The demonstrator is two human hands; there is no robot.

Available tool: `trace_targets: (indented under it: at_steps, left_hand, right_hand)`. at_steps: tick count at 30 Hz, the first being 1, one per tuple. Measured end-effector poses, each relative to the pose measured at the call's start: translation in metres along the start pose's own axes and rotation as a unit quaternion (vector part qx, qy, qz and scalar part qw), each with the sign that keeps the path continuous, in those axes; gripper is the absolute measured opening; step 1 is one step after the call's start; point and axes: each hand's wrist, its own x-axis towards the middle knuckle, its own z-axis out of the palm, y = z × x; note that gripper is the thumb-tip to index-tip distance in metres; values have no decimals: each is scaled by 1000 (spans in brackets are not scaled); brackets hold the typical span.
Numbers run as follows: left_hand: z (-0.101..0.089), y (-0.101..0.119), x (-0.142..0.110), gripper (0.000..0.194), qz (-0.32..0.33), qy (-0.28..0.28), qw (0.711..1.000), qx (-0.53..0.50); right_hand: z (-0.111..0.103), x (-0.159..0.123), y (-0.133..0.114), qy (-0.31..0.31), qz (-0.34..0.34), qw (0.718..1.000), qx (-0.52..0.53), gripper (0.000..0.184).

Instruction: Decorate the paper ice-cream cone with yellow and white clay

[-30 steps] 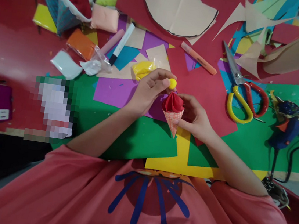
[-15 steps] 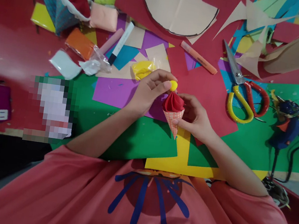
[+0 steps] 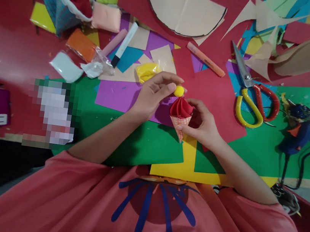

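Between the thumb and fingers of my left hand [image 3: 153,96] is a small yellow ball [image 3: 179,91]. It sits right at the pointed top of a red swirl [image 3: 181,109] in a paper ice-cream cone; whether the two touch I cannot tell. My right hand [image 3: 204,125] is closed around the patterned cone [image 3: 180,125], thumb in front and fingers behind, with the tip pointing down. Just behind my left hand lies an opened packet of yellow clay [image 3: 147,72].
Scissors [image 3: 247,83] lie at the right, and a blue glue gun [image 3: 299,136] with its cord is farther right. An orange marker [image 3: 206,59] and a cut beige paper shape [image 3: 184,8] lie ahead. Clay packets [image 3: 81,45] and a larger blue cone [image 3: 61,10] are at the left.
The yellow ball has dropped slightly toward the red swirl, and the cone has tilted and shifted a little to the right. Both hands keep their hold.
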Motion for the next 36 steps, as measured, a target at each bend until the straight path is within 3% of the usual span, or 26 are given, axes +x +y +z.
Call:
trace_targets:
  at_steps: [15, 36]
  left_hand:
    - [-1, -2, -2, 41, -10, -20, 1000, 5]
    - [-2, -8, -5, 28, 13, -34, 999, -3]
  right_hand:
    - [0, -1, 0, 1, -4, 1000, -13, 66]
    - [0, -1, 1, 0, -9, 1000, -10, 65]
